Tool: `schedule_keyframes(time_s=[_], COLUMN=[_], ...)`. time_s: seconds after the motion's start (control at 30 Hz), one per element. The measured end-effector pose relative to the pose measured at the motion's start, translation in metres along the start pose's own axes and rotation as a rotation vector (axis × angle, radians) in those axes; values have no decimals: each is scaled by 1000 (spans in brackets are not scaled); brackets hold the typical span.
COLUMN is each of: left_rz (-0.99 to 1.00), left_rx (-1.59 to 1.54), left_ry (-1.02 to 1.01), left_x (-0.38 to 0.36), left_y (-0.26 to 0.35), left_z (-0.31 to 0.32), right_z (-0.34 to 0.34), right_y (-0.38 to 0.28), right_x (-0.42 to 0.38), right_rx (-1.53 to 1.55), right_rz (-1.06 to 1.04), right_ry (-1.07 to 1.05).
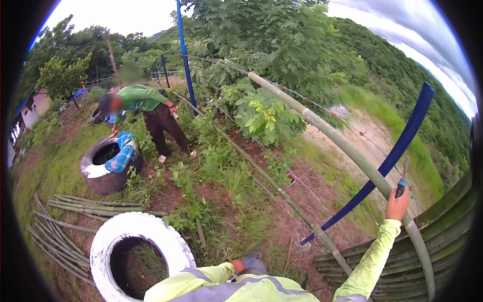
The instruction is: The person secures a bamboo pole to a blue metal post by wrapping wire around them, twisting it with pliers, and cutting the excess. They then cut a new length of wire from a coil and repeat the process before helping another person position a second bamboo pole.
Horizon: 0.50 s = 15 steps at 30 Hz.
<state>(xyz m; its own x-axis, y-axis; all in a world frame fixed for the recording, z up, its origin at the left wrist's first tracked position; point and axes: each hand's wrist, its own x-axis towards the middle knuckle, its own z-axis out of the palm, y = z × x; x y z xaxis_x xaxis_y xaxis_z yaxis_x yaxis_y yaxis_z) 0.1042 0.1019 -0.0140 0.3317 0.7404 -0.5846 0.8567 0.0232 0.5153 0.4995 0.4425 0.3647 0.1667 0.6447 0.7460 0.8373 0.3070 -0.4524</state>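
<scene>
My right hand is closed around a hand tool with a blue-and-black handle and a narrow metal end pointing up. The same hand is right at the long upper bamboo pole, which slants along the barbed wire and crosses a leaning blue post. Down by my body, my left hand is next to grey-blue cloth, its fingers mostly hidden. A lower bamboo pole runs roughly alongside the upper one, nearer the ground.
A white-painted tyre lies near my left side, with cut bamboo poles beyond. Another person in a green shirt bends by a second tyre draped with blue cloth. Stacked bamboo slats stand at right, and an upright blue post farther back.
</scene>
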Motion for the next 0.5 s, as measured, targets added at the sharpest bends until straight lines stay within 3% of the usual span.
schedule_keyframes(time_s=[0.07,0.2,0.27,0.4,0.5], left_rz=[68,193,-15,-25,-108], left_rx=[292,362,260,221,1], left_ry=[-27,60,-105,-90,-85], left_x=[4,18,25,34,41], left_y=[-2,-25,-26,-36,-46], left_z=[3,24,24,34,41], right_z=[-2,-7,-4,1,-1], right_y=[-3,-12,-11,-3,-9], right_x=[1,0,0,-1,-1], right_rx=[-12,-13,-3,34,20], right_rz=[10,46,27,-27,-48], right_ry=[-15,-27,-5,41,79])
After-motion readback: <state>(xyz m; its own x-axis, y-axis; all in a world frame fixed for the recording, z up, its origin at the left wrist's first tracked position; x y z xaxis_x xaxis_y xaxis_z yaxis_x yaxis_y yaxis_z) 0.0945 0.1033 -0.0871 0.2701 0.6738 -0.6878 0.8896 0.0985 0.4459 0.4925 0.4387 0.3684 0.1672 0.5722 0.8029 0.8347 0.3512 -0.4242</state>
